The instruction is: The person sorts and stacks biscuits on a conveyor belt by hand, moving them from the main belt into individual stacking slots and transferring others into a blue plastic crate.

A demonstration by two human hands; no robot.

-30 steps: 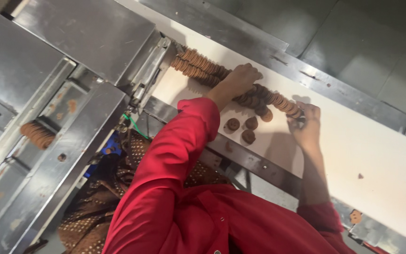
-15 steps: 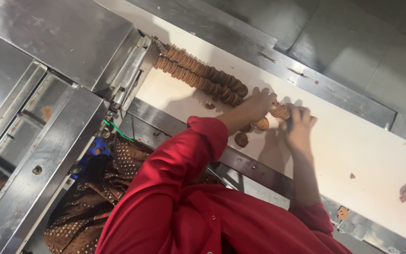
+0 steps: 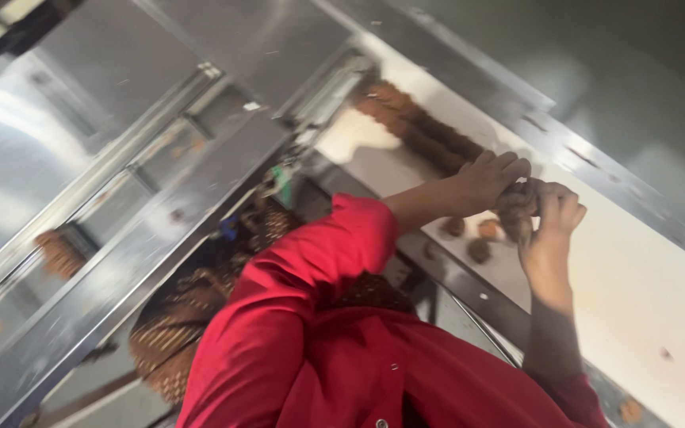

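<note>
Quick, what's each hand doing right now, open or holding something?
Left hand: curled around one end of a biscuit stack, holding it.
Right hand: closed on the other end of the same stack, above the belt.

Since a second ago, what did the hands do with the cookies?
The left hand left the cookie row and joined the right hand; together they now pinch a small stack of cookies lifted off the white belt. The row and three loose cookies remain on the belt.
</note>
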